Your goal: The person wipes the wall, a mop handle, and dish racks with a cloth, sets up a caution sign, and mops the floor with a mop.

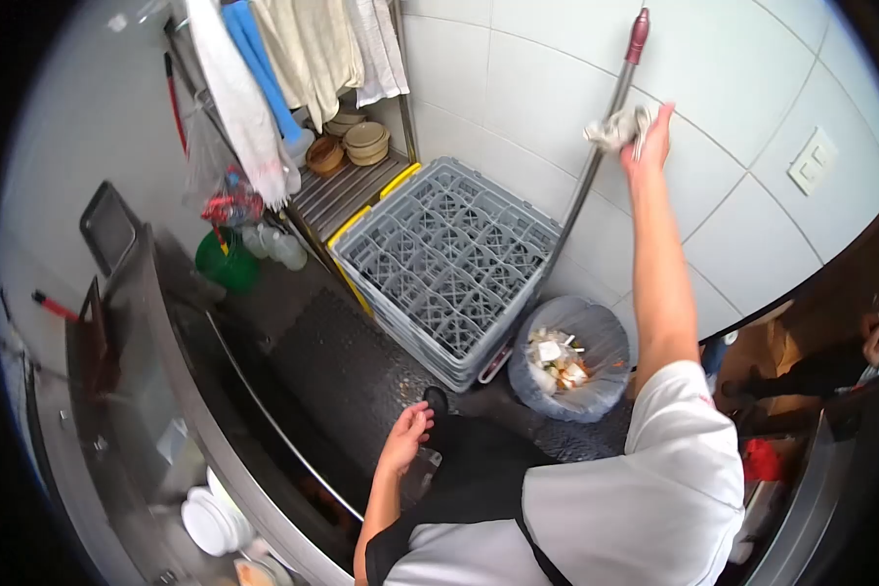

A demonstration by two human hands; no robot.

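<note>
The right hand's (651, 142) fingers grasped a crumpled, pale cloth (615, 129) at far right, overlapping a long pole (610, 122) in view; whether cloth and pole touched was unclear. The left hand (406, 439), nearer and farther left, hung with fingers loose and half curled. Beyond it stood stacked grey glass racks (446, 256); right of these, a lined bin (613, 366) held food scraps (557, 359).

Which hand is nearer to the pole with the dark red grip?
Right. The right hand is up beside the pole, near its upper end; the left hand is low by the black apron, well away from the pole.
</note>
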